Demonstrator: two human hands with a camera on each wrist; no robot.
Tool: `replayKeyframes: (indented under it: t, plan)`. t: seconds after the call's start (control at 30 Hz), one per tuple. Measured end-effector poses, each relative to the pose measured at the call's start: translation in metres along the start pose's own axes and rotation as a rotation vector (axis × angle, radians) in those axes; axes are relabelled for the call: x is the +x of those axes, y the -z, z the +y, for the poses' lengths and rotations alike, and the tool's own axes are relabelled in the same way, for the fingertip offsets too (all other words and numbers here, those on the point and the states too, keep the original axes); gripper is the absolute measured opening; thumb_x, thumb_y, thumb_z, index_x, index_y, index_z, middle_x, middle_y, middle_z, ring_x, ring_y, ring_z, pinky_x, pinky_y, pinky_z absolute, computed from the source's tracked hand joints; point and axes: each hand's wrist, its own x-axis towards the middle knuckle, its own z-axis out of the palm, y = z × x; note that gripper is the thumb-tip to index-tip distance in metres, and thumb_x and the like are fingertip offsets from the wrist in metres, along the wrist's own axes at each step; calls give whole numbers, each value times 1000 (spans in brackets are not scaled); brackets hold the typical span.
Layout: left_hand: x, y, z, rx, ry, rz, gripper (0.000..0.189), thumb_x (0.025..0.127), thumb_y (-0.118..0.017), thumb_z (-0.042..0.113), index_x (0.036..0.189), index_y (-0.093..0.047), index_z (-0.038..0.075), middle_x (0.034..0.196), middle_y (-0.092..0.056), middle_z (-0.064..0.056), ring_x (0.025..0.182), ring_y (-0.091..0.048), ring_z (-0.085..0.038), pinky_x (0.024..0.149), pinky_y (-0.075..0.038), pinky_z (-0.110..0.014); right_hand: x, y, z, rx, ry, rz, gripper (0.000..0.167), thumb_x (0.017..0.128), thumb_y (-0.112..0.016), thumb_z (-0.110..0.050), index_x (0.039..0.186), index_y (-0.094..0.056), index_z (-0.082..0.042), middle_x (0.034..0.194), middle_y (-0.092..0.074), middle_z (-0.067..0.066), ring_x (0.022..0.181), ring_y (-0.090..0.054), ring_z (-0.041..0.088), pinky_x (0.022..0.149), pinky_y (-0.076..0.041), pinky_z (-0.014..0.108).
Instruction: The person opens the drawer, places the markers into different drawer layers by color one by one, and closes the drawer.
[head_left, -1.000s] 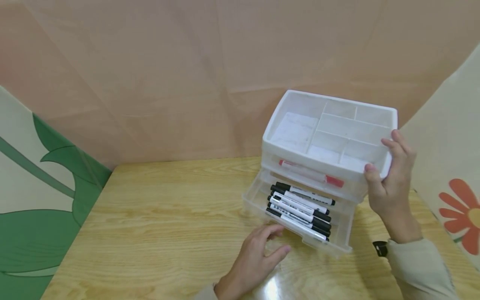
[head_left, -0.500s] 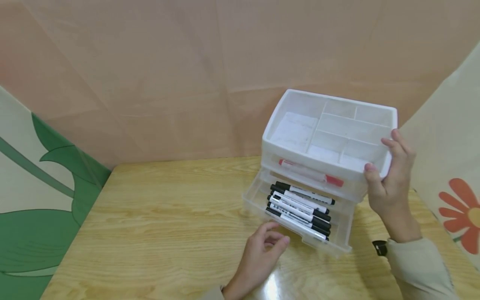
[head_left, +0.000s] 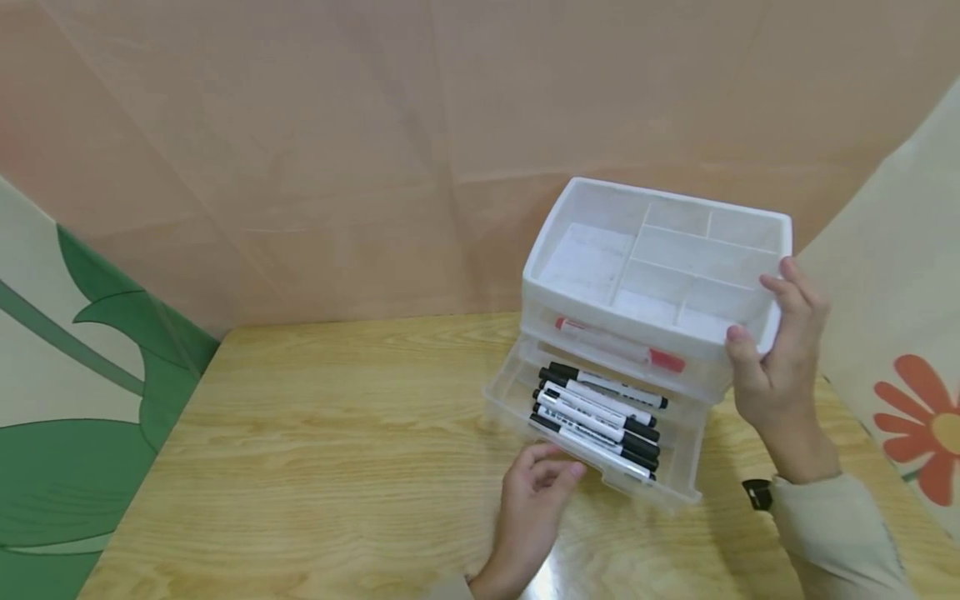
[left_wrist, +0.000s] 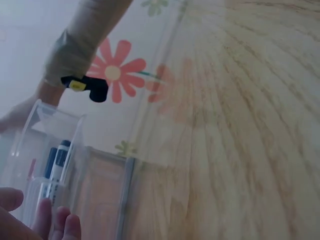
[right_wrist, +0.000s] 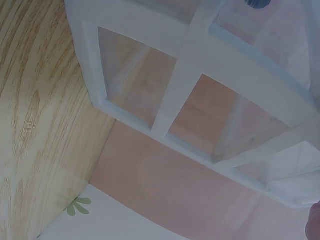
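A white plastic drawer organizer (head_left: pixel 577 300) with a divided top tray stands at the right of the table in the head view. Its clear bottom drawer (head_left: pixel 686 454) is pulled out and holds several black-capped white markers (head_left: pixel 596 417). A red-ended marker (head_left: pixel 618 343) shows through the closed upper drawer. My right hand (head_left: pixel 783 375) grips the organizer's right front corner, thumb on the front rim and fingers along the side. By the drawer's front edge is my left hand (head_left: pixel 528 508), fingers loosely bent with nothing between them; in the left wrist view its fingertips (left_wrist: pixel 72 227) overlap the drawer front.
The wooden table (head_left: pixel 315 450) extends to the left of the organizer. A plain backdrop (head_left: pixel 337 167) rises behind it, with flower-printed panels (head_left: pixel 933 425) at both sides. The right wrist view shows the organizer's white side frame (right_wrist: pixel 165 105) with its openings.
My left hand has moved slightly right and closer to the drawer's front edge, its fingers drawing in. The right hand and the organizer stay in place.
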Motion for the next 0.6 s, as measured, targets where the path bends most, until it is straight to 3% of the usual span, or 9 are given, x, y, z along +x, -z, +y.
replayKeyframes:
  t: [0.1, 0.23, 0.37, 0.6]
  plan:
    - [-1, -7, -3, -31, -7, 40, 32, 88, -73, 16, 113, -58, 3, 94, -75, -13, 82, -64, -7, 77, -53, -20, 0, -1, 0, 8, -1, 5, 81, 93, -52, -59, 132, -44, 12, 151, -37, 14, 140, -37, 21, 113, -33, 16]
    - [-2, -13, -7, -62, -5, 62, 35, 88, -74, 18, 114, -54, 6, 94, -75, -9, 84, -68, -13, 78, -54, -21, 0, -2, 0, 12, -1, 7, 81, 93, -52, -59, 132, -44, 11, 151, -37, 14, 139, -38, 21, 112, -33, 16]
    - [-2, -16, -9, -103, -22, 62, 36, 89, -72, 17, 115, -51, 5, 96, -75, -11, 87, -70, -22, 81, -57, -24, -1, -2, 0, 16, 2, 17, 82, 92, -52, -59, 131, -44, 12, 151, -37, 13, 139, -39, 21, 112, -34, 17]
    - [1, -20, -14, -167, -58, 64, 36, 89, -72, 15, 114, -49, 2, 95, -74, -14, 84, -72, -25, 79, -60, -28, -1, -1, -1, 7, -3, 15, 80, 93, -52, -58, 132, -44, 12, 151, -37, 13, 138, -38, 20, 111, -34, 16]
